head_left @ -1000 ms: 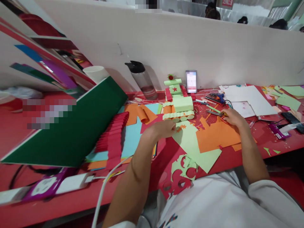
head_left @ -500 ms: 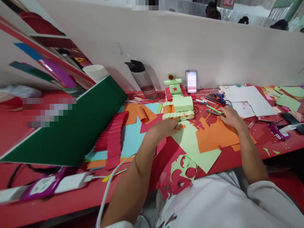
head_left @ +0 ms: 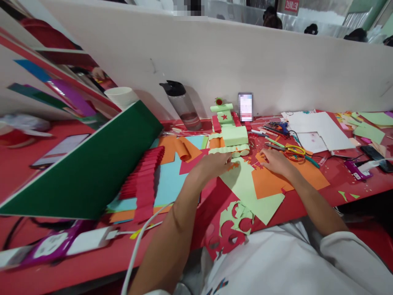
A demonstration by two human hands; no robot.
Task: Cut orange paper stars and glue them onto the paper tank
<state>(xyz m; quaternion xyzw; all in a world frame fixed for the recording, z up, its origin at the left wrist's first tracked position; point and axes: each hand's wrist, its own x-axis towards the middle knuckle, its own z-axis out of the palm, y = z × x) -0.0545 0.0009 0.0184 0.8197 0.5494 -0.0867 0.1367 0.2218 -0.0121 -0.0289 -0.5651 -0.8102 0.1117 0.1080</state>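
My left hand [head_left: 214, 164] rests on the light green paper sheet [head_left: 266, 207], fingers close together beside small orange paper stars [head_left: 233, 165]. What its fingertips hold, if anything, is hidden. Just behind it stands a light green and orange paper model [head_left: 235, 136] with rolled wheels and a red star. My right hand [head_left: 276, 162] reaches over an orange sheet [head_left: 270, 182], fingers stretched toward red and orange paper scraps [head_left: 257, 160]. Close to its wrist side lie scissors [head_left: 295, 152] with yellow and red handles, partly on the orange sheet.
A green board [head_left: 92, 164] leans at left, near folded red paper [head_left: 145, 180]. A bottle [head_left: 184, 106] and a phone [head_left: 246, 107] stand against the white partition [head_left: 202, 49]. A white cable [head_left: 138, 246] crosses by my left arm. Cut-out scraps [head_left: 236, 217] lie at the front edge.
My right hand has moved left, away from the scissors to the small scraps. The scissors now lie uncovered on the table. My left hand stays almost in place.
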